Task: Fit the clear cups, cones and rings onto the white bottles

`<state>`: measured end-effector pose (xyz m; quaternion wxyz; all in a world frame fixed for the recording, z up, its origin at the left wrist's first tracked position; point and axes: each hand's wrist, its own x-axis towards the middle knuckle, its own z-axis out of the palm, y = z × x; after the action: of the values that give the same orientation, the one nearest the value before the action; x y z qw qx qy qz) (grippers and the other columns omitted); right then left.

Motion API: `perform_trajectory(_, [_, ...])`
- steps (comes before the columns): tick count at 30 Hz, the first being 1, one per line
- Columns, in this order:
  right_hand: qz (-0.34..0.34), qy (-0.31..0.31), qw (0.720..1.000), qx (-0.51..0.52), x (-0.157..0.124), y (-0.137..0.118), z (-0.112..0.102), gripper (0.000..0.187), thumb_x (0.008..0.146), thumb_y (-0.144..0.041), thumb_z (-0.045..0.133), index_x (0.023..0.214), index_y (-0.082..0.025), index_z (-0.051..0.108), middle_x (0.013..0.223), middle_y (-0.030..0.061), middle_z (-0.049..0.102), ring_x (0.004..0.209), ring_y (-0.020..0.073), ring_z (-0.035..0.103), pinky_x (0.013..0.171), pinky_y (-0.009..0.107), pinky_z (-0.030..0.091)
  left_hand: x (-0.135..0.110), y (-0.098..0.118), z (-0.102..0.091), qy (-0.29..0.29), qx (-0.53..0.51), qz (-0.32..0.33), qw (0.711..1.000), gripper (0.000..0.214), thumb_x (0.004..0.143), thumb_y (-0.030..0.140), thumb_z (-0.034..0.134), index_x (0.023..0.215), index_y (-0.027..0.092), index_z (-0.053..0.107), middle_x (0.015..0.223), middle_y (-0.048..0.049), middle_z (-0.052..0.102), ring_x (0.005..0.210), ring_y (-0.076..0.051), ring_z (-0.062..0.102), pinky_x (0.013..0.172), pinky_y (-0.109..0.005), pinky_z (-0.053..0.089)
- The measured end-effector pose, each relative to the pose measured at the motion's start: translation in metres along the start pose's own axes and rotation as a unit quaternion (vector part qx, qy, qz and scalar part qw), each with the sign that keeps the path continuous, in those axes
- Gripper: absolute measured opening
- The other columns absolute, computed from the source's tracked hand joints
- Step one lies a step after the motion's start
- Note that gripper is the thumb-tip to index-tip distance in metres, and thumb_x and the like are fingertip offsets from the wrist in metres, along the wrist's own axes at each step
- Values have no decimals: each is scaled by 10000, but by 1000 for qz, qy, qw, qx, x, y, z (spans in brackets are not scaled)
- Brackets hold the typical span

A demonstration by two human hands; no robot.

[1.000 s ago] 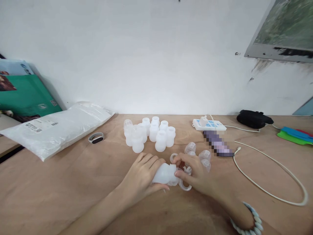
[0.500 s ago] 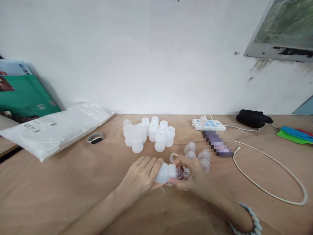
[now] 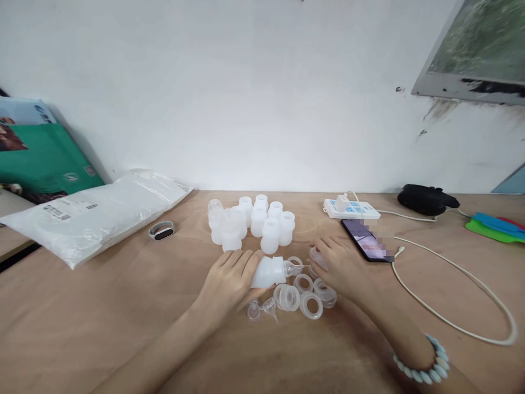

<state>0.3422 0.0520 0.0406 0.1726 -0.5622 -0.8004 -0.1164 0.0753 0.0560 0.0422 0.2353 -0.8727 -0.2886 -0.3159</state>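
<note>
My left hand [image 3: 233, 278] is wrapped round a white squeeze bottle [image 3: 266, 272], which lies tilted on its side. A clear pointed nozzle [image 3: 293, 267] is fitted in the bottle's mouth and points right. To the right, my right hand [image 3: 338, 265] has its fingers closed round a clear domed cap [image 3: 317, 259]; other caps around it are hidden by the hand. Several clear rings [image 3: 311, 305] lie below and between the hands. Two loose clear nozzles [image 3: 269, 307] rest under the left hand.
Several white bottles [image 3: 270, 236] stand behind the hands, two of them with clear caps. A white plastic parcel [image 3: 106, 213] and a fitness band [image 3: 161, 231] lie left. A phone [image 3: 365, 239], power strip [image 3: 351, 209], looped cable [image 3: 484, 282] and black case [image 3: 426, 199] are right.
My right hand has left the nozzle at the bottle's mouth and moved right and back to the clear caps. The bottle has shifted slightly left and back in my left hand, uncovering the rings.
</note>
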Motion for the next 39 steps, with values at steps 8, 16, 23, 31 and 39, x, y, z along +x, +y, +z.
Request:
perform_trajectory(8, [4,22,1000,17,0,9,4,33,882,-218,608,893,-187,609,899,83,693,853,272,646,713,368,475,-1,-1,2,-14,1,-5,1000,466,1012,508,393,1083,91,587,866,-110,719,739,-249,666,641,-358,502])
perform_trajectory(16, [7,238,932,272,-4,-8,-17,186,962,-306,565,1117,-217,619,1045,77,706,957,239,661,796,359,520,1,1,1,-6,-5,-12,1000,436,1017,484,392,1067,90,571,843,-105,703,713,-250,666,622,-351,490])
perform_trajectory(23, [-90,200,913,345,-8,-34,-10,237,939,-343,636,1144,-225,619,1063,80,705,1002,226,665,845,345,548,-1,5,2,-10,-27,-28,999,405,984,491,478,1066,101,554,827,-94,700,692,-249,668,609,-349,492])
perform_trajectory(31, [-125,172,887,410,-9,-46,-3,259,919,-322,669,1153,-225,613,1071,93,684,1017,229,657,839,353,569,-4,12,3,-26,-83,-35,996,397,946,495,560,1074,120,543,869,-93,708,737,-258,686,639,-365,517])
perform_trajectory(39, [-101,172,890,410,-16,-55,1,278,924,-345,657,1186,-258,623,1028,77,686,936,237,675,762,378,592,-3,15,2,-15,-107,-35,994,394,973,504,499,1092,131,546,867,-95,728,717,-255,698,612,-364,531])
